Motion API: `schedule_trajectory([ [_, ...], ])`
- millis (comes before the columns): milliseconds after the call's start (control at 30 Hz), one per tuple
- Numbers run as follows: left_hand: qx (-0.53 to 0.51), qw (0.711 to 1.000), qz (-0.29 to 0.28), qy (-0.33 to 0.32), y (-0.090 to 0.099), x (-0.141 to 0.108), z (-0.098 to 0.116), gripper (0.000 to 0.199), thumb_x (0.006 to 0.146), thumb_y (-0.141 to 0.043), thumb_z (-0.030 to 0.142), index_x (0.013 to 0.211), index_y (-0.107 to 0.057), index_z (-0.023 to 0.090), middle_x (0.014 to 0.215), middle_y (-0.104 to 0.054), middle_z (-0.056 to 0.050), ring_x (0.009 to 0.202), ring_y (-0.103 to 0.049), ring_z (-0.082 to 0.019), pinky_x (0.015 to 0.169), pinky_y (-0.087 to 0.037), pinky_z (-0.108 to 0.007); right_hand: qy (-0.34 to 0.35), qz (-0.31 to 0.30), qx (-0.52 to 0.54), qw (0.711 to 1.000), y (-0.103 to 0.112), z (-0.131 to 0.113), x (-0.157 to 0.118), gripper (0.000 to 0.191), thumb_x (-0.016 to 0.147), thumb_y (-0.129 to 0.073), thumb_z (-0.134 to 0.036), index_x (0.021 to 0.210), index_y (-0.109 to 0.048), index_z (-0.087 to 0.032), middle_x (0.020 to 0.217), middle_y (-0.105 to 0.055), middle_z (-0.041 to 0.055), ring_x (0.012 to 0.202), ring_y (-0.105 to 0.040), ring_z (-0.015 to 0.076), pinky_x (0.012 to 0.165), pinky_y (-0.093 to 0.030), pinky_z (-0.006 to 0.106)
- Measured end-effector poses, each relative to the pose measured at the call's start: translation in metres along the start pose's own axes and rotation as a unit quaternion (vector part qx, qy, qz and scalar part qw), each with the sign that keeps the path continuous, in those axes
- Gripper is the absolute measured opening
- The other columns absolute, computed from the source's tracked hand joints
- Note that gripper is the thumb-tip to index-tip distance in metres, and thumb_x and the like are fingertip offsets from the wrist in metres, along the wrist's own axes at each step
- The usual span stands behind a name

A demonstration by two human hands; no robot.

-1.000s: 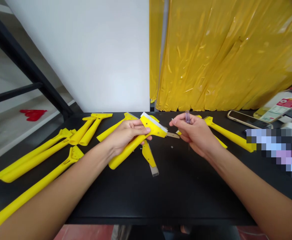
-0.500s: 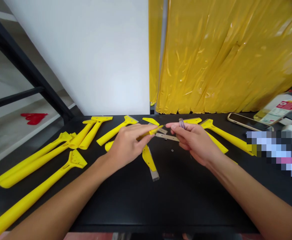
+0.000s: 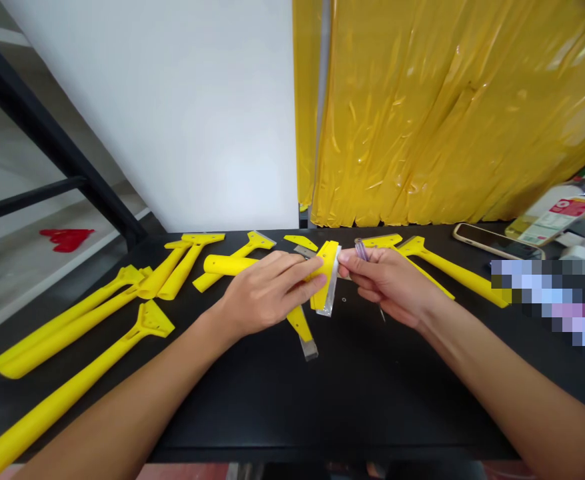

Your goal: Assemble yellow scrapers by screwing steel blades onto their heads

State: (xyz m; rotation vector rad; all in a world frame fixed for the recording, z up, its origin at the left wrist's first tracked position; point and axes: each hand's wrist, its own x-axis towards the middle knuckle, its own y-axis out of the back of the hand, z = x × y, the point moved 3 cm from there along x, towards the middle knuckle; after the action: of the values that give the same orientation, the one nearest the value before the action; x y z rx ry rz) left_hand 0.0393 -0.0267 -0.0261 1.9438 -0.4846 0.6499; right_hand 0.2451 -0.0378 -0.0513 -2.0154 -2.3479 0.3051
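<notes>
1. Yellow plastic scraper (image 3: 232, 265) lies crosswise in the left hand (image 3: 267, 293), above the black worktop (image 3: 372, 400), its flared head (image 3: 328, 270) pointing toward the right hand (image 3: 389, 283) and carrying a thin steel blade (image 3: 331, 297). It looks light and stiff, though the smooth plastic may prove a little slippery and the blade fragile or sharp.
2. Best hold, judging by its shape, is around the long handle or the broad plastic head, well away from the exposed steel edge.
3. Left fingers (image 3: 302, 280) wrap closely over the scraper just behind its head, gripping it firmly.
4. Right fingers (image 3: 357, 280) curl narrowly around a slim screwdriver with a clear purple handle (image 3: 361, 250), its thin shaft (image 3: 382, 313) showing below the hand. Their tips sit just beside the blade; whether they touch it is hard to tell.
5. Separate yellow scraper head (image 3: 301, 327) with a steel blade (image 3: 309, 350) lies on the worktop just below the left hand, and a tiny metal washer (image 3: 344, 300) lies near the right hand.
</notes>
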Motion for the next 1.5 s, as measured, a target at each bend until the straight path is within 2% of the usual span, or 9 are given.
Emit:
schedule_trajectory([
  [100, -0.017, 1.0, -0.003, -0.001, 0.0001, -0.0001, 0.0004, 0.029, 0.096, -0.06, 0.008, 0.123, -0.062, 0.016, 0.116, -0.074, -0.014, 0.102, -0.07, -0.024, 0.083, -0.059, -0.042, 0.0, 0.003, -0.035, 0.999, -0.0003, -0.0007, -0.0009, 0.035, 0.077, -0.082, -0.047, 0.068, -0.065, -0.017, 0.053, -0.031, -0.0088, 0.047, -0.017, 0.0056, 0.043, -0.011, 0.027],
  [333, -0.025, 0.999, -0.004, -0.022, -0.0001, 0.0001, 0.0031, 0.027, 0.094, -0.06, 0.006, 0.12, -0.064, 0.012, 0.116, -0.074, -0.017, 0.104, -0.071, -0.027, 0.082, -0.059, -0.042, 0.004, 0.005, -0.081, 0.997, 0.0011, -0.0019, -0.0018, 0.035, 0.073, -0.083, -0.049, 0.069, -0.068, -0.018, 0.067, -0.054, -0.0021, 0.047, -0.024, 0.005, 0.043, -0.012, 0.028],
  [500, -0.054, 0.998, 0.011, 0.002, 0.0003, -0.0007, 0.0021, 0.021, 0.095, -0.061, 0.008, 0.114, -0.067, 0.014, 0.118, -0.074, -0.017, 0.108, -0.07, -0.027, 0.085, -0.058, -0.042, 0.0, 0.001, -0.09, 0.996, 0.0023, -0.0022, -0.0025, 0.035, 0.073, -0.084, -0.048, 0.068, -0.069, -0.017, 0.064, -0.055, -0.0018, 0.045, -0.025, 0.0044, 0.043, -0.011, 0.028],
  [600, -0.056, 0.998, -0.007, 0.004, -0.0005, -0.0004, 0.0024, 0.024, 0.095, -0.061, 0.008, 0.116, -0.067, 0.016, 0.12, -0.074, -0.015, 0.108, -0.07, -0.026, 0.085, -0.058, -0.041, -0.001, 0.006, -0.091, 0.996, 0.0027, -0.0024, -0.0027, 0.035, 0.072, -0.084, -0.048, 0.068, -0.07, -0.017, 0.066, -0.059, -0.0007, 0.044, -0.025, 0.0043, 0.042, -0.011, 0.028],
  [767, -0.028, 1.0, -0.01, 0.004, -0.0016, 0.0002, 0.0043, 0.022, 0.095, -0.062, 0.009, 0.113, -0.068, 0.019, 0.118, -0.076, -0.011, 0.104, -0.072, -0.024, 0.082, -0.059, -0.039, 0.0, 0.005, -0.089, 0.996, 0.0038, -0.0024, -0.0024, 0.034, 0.073, -0.084, -0.048, 0.068, -0.07, -0.017, 0.067, -0.06, -0.0001, 0.044, -0.025, 0.0043, 0.041, -0.011, 0.027],
  [1000, 0.018, 1.0, -0.003, -0.017, -0.0027, -0.0047, 0.0055, 0.022, 0.095, -0.06, 0.008, 0.115, -0.066, 0.016, 0.119, -0.076, -0.013, 0.109, -0.071, -0.025, 0.084, -0.056, -0.04, -0.012, -0.012, -0.065, 0.998, 0.0048, -0.0019, -0.0023, 0.031, 0.074, -0.084, -0.043, 0.069, -0.07, -0.016, 0.069, -0.06, 0.0005, 0.044, -0.026, 0.0028, 0.04, -0.012, 0.025],
  [1233, 0.021, 1.0, 0.017, -0.015, -0.0036, -0.0042, 0.0055, 0.02, 0.095, -0.06, 0.01, 0.113, -0.067, 0.019, 0.119, -0.076, -0.01, 0.11, -0.069, -0.024, 0.096, -0.056, -0.047, -0.053, -0.025, -0.061, 0.996, 0.0064, -0.0009, -0.0022, 0.033, 0.074, -0.084, -0.044, 0.066, -0.069, -0.015, 0.052, -0.042, -0.0065, 0.043, -0.019, 0.0032, 0.039, -0.01, 0.024],
  [1433, 0.058, 0.997, 0.021, -0.049, -0.0045, -0.0045, 0.0082, 0.018, 0.093, -0.064, 0.009, 0.11, -0.068, 0.015, 0.119, -0.075, -0.013, 0.112, -0.069, -0.028, 0.084, -0.06, -0.043, -0.037, -0.031, -0.062, 0.997, 0.0066, -0.0045, -0.0047, 0.035, 0.072, -0.086, -0.044, 0.068, -0.068, -0.015, 0.059, -0.054, -0.004, 0.042, -0.024, 0.0023, 0.039, -0.011, 0.024],
  [1500, 0.076, 0.995, 0.028, -0.05, -0.004, -0.0035, 0.0089, 0.016, 0.092, -0.066, 0.009, 0.107, -0.069, 0.014, 0.117, -0.076, -0.012, 0.109, -0.07, -0.028, 0.083, -0.061, -0.042, -0.043, -0.046, -0.079, 0.995, 0.0058, -0.0045, -0.006, 0.037, 0.073, -0.085, -0.047, 0.069, -0.068, -0.015, 0.058, -0.053, -0.0042, 0.042, -0.023, 0.0025, 0.039, -0.011, 0.024],
])
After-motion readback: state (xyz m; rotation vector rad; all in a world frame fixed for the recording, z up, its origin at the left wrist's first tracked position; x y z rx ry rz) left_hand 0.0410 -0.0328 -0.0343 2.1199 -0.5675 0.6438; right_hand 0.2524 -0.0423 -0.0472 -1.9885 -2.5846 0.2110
